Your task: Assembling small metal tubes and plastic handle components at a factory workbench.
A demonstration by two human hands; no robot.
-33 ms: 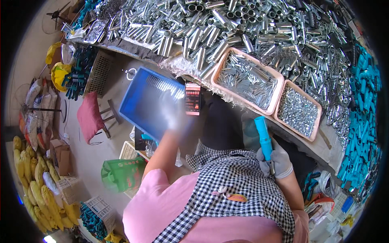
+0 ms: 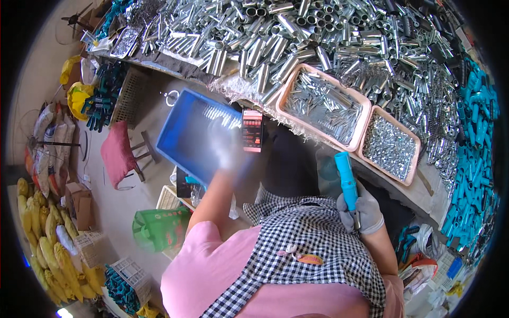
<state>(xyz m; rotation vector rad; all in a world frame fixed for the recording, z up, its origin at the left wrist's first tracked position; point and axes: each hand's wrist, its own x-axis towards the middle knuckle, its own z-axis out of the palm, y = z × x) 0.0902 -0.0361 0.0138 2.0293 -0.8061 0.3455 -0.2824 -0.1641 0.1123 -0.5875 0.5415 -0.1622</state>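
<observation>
My left hand (image 2: 227, 151) is over the blue plastic bin (image 2: 170, 126), in a pale glove smeared by motion. Its fingers, and anything in them, cannot be made out. Shiny metal rods or tubes (image 2: 221, 117) lie along the bin's far side. On the right, my gloved right hand (image 2: 367, 212) is closed around a teal tubular part (image 2: 345, 177), held upright before the checked apron. A short metal end (image 2: 357, 220) sticks out below the fingers. Beside the bin is a phone (image 2: 252, 130) with a lit screen.
The bench ahead carries a heap of metal tubes (image 2: 289, 26). Two pink trays sit at its edge, one with slim pins (image 2: 323, 106), one with small metal pieces (image 2: 389, 143). Teal tubes (image 2: 474, 159) pile up at right. A red-cushioned stool (image 2: 121, 153) and green bag (image 2: 159, 229) stand left.
</observation>
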